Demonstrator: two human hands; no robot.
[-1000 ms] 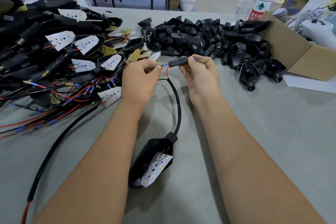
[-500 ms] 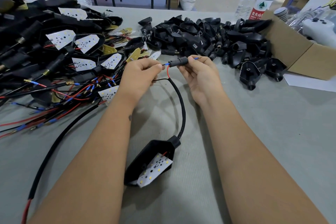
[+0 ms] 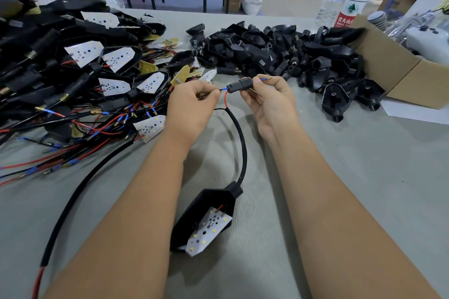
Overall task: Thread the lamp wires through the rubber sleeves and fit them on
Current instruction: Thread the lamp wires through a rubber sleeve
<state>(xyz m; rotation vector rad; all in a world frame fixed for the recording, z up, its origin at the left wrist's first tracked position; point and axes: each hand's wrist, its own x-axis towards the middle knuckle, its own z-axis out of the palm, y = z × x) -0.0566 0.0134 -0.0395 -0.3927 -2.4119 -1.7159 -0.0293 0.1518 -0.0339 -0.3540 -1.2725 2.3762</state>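
wired lamps [image 3: 80, 75] left | housings [image 3: 279, 51] behind hands | box [image 3: 398, 73] right | lamp [image 3: 206, 218] between forearms

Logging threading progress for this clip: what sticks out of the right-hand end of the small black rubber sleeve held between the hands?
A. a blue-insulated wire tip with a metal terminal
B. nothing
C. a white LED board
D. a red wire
A: a blue-insulated wire tip with a metal terminal pokes out past the small black rubber sleeve above the right hand.
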